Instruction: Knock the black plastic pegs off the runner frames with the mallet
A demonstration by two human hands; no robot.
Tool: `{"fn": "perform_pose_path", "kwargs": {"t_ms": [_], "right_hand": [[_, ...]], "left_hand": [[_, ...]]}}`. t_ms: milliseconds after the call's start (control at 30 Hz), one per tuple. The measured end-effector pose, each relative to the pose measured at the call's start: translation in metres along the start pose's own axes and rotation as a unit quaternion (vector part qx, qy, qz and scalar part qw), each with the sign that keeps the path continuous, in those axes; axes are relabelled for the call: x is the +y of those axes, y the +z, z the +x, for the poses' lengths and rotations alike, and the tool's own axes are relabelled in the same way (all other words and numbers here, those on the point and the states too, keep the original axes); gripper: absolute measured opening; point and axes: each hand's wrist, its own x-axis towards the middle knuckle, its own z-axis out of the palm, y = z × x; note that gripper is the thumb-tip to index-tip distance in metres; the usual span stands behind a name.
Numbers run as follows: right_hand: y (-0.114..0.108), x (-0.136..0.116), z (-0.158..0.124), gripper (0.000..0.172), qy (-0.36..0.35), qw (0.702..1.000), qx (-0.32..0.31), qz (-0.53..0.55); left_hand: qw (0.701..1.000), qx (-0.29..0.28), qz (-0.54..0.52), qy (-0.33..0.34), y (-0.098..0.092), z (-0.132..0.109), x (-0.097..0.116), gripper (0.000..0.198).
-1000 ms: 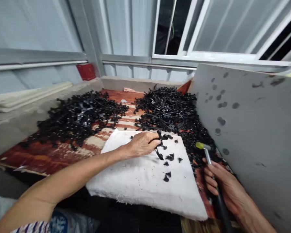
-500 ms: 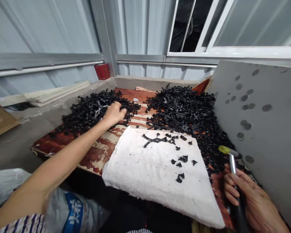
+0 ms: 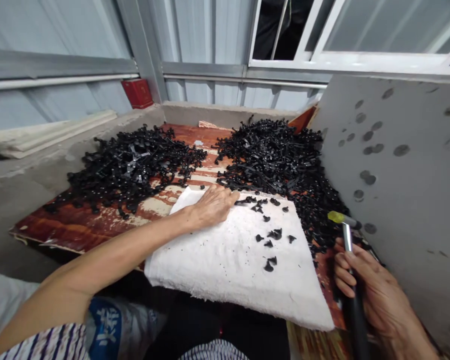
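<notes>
Left hand (image 3: pixel 216 206): touching black strip (image 3: pixel 244 201), cloth (image 3: pixel 217 270) far edge, pinch unclear | right hand (image 3: pixel 371 280): wrapped round hammer (image 3: pixel 347 238) | risk: dragging strip could knock loose bits (image 3: pixel 275 233) off right edge

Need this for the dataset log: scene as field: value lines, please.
left hand: over white cloth, fingers at a black piece; grip unclear
right hand: gripping hammer, yellow-tipped head raised
on cloth: scattered black bits
heaps: black parts, left pile and right pile
right side: spotted grey panel
back corner: red box
</notes>
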Motion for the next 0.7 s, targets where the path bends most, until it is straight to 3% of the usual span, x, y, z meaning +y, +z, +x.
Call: {"fn": "perform_pose_path", "kwargs": {"t_ms": [67,133,267,300,367,467,700], "right_hand": [[-0.001,0.000,0.001,0.050,-0.001,1.000,-0.002,-0.002],[-0.002,0.000,0.002,0.051,0.000,1.000,-0.003,-0.005],[-0.003,0.000,0.003,0.051,0.012,1.000,-0.023,-0.017],[-0.004,0.000,0.003,0.049,0.016,0.999,-0.031,-0.019],[-0.007,0.000,0.003,0.048,0.021,0.998,-0.045,-0.023],[-0.010,-0.001,0.001,0.048,0.013,0.997,-0.066,-0.023],[-0.014,-0.003,-0.003,0.054,-0.004,0.996,-0.092,-0.002]], "left_hand": [[0.995,0.034,-0.087,-0.035,-0.006,0.000,0.000,0.026],[0.965,0.039,-0.247,-0.078,-0.014,-0.002,0.002,0.020],[0.810,-0.060,-0.569,-0.132,-0.025,-0.007,0.019,0.009],[0.778,-0.082,-0.607,-0.140,-0.025,-0.009,0.025,0.011],[0.742,-0.113,-0.643,-0.151,-0.024,-0.008,0.038,0.015],[0.742,-0.147,-0.639,-0.141,-0.018,0.002,0.063,0.016],[0.810,-0.193,-0.554,0.008,-0.006,0.049,0.124,0.010]]}}
